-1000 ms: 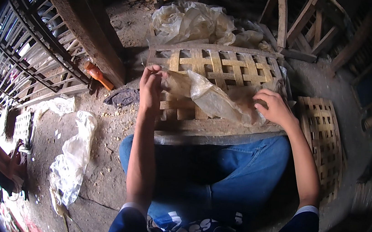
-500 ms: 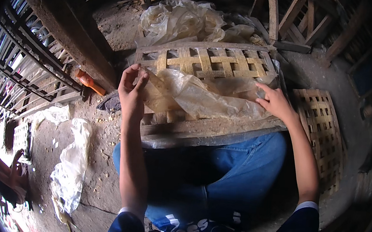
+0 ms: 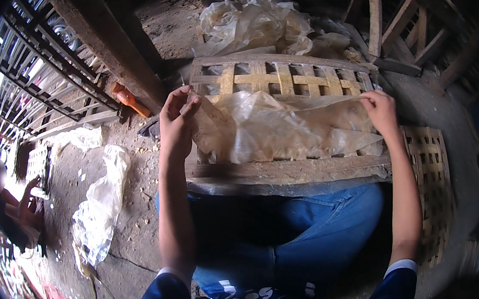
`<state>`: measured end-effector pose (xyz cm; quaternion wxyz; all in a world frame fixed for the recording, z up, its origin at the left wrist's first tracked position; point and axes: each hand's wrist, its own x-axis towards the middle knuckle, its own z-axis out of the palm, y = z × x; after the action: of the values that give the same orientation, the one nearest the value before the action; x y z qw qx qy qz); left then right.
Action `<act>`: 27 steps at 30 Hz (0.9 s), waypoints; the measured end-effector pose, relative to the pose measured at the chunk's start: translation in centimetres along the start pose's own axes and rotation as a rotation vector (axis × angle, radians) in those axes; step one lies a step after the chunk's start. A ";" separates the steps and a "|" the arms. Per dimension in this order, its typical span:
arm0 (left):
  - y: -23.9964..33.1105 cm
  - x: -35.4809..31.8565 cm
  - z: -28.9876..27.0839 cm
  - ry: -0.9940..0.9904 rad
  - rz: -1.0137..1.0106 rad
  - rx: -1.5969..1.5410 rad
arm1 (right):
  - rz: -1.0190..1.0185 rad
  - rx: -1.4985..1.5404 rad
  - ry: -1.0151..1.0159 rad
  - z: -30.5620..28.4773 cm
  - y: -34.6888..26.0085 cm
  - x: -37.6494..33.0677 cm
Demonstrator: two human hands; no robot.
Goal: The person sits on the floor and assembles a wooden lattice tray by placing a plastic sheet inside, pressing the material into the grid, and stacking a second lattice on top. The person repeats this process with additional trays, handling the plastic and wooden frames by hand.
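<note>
Head view: left hand [image 3: 177, 122] and right hand [image 3: 381, 109] each pinch an opposite edge of a clear plastic sheet [image 3: 280, 127], fingers closed on it; sheet stretched across a woven bamboo frame [image 3: 286, 78] resting against the person's knees.

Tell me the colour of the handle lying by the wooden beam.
Orange handle, clearest in the head view.
</note>
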<state>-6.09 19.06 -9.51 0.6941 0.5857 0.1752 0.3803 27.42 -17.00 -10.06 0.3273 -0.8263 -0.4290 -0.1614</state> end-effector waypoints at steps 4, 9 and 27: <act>0.5 0.1 -0.6 0.065 -0.063 0.009 | 0.108 -0.072 -0.085 -1.3 2.4 1.4; 0.8 0.2 -1.7 0.039 -0.185 0.086 | 0.237 -0.044 -0.351 -1.5 4.5 5.0; 3.2 -0.8 0.4 -0.371 0.472 1.171 | 0.265 -0.292 -0.203 3.7 4.6 5.8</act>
<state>-7.41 18.28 -6.52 0.1772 0.9450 0.0974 0.2569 34.44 -12.90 -11.48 0.1777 -0.9261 -0.3194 -0.0935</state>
